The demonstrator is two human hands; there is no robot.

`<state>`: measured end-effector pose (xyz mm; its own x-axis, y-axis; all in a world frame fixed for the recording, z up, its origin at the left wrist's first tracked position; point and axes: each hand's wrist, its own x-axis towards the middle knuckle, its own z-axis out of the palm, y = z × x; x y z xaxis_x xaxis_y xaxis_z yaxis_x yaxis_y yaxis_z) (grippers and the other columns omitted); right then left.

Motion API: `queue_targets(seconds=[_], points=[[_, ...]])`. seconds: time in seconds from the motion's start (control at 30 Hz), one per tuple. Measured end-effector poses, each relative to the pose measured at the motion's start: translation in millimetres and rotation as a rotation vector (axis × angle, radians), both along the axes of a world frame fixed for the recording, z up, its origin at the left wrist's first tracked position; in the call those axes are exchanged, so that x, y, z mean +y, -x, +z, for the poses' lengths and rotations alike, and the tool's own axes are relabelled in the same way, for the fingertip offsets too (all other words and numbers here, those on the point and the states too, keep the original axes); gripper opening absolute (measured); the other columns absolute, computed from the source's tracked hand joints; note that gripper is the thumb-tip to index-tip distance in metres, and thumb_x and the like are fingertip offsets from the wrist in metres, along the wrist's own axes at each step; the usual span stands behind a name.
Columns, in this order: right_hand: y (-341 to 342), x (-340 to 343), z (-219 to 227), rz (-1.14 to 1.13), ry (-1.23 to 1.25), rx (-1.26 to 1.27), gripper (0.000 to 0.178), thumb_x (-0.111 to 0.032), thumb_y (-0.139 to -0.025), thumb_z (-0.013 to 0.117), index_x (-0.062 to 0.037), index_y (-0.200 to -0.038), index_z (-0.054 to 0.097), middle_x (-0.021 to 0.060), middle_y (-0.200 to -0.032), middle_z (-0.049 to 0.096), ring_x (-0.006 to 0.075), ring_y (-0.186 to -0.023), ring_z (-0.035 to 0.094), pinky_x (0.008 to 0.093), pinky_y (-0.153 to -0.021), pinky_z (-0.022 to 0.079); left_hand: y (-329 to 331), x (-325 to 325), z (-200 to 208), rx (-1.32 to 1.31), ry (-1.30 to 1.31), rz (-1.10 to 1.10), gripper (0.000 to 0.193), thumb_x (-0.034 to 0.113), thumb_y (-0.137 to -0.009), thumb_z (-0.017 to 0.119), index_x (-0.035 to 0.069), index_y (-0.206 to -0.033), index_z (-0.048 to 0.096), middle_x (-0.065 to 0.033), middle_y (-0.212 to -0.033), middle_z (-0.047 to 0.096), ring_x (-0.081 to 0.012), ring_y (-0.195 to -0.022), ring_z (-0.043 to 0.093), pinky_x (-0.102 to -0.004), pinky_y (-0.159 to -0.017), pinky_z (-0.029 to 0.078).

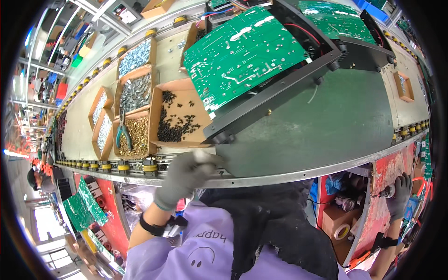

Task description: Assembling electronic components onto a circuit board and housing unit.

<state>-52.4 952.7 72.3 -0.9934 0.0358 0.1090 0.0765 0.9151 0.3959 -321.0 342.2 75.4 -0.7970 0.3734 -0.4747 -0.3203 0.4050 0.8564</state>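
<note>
My left hand (183, 175), in a grey glove, is at the table's near edge, just below the near corner of a black metal chassis (275, 95). Its fingertips are smeared by motion, so whether they hold anything is unclear. A large green circuit board (245, 56) lies in the chassis, which rests tilted on a dark green mat (308, 126). Far to the right, low beside a red panel, my gloved right hand (399, 196) is closed around what looks like a power screwdriver (387, 191), its tip pointing left.
Cardboard trays hold black screws (175, 126), brass-coloured fasteners (136, 135), metal clips (136, 92) and silver screws (135, 58). Teal-handled pliers (122, 133) lie over the brass tray. A second chassis with a green board (336, 21) stands at the back right. Rollers (123, 166) line the near edge.
</note>
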Motion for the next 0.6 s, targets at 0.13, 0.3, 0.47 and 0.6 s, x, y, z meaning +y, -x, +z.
queue_targets(seconds=[0.13,0.3,0.47,0.6], points=[[57,-91,20,0.003,0.406,0.079,0.038,-0.006,-0.062,0.070,-0.0025,-0.097,0.055,0.0177,-0.098,0.056,0.0408,-0.101,0.054,0.0470,-0.090,0.043,-4,42,-15,0.816,0.256,-0.362,0.014,0.013,-0.085,0.067,0.010,-0.097,0.072,-0.0024,-0.089,0.067,-0.0218,-0.076,0.066,-0.0330,-0.063,0.051],[110,-206,26,-0.195,1.445,-0.010,0.044,-0.012,-0.064,0.080,-0.0031,-0.098,0.055,0.0064,-0.090,0.058,0.0180,-0.083,0.057,0.0319,-0.072,0.048,5,71,-34,1.427,0.595,-0.410,0.011,0.020,-0.076,0.079,0.018,-0.083,0.070,0.0017,-0.070,0.055,-0.0156,-0.064,0.061,-0.0327,-0.051,0.048],[149,-268,15,-0.212,1.749,-0.360,0.048,-0.027,-0.073,0.083,-0.0022,-0.105,0.058,0.0070,-0.081,0.061,0.0164,-0.069,0.056,0.0297,-0.067,0.048,0,61,-29,1.333,0.426,-0.346,0.015,0.015,-0.080,0.073,0.018,-0.095,0.073,0.0003,-0.082,0.062,-0.0156,-0.066,0.060,-0.0309,-0.052,0.046],[168,-306,20,0.041,1.473,-0.356,0.058,-0.041,-0.071,0.086,0.0020,-0.100,0.061,0.0095,-0.078,0.062,0.0200,-0.068,0.060,0.0337,-0.063,0.049,-9,31,-19,0.571,-0.192,-0.076,0.018,0.017,-0.090,0.066,0.013,-0.107,0.071,-0.0027,-0.084,0.064,-0.0094,-0.067,0.056,-0.0252,-0.053,0.042]])
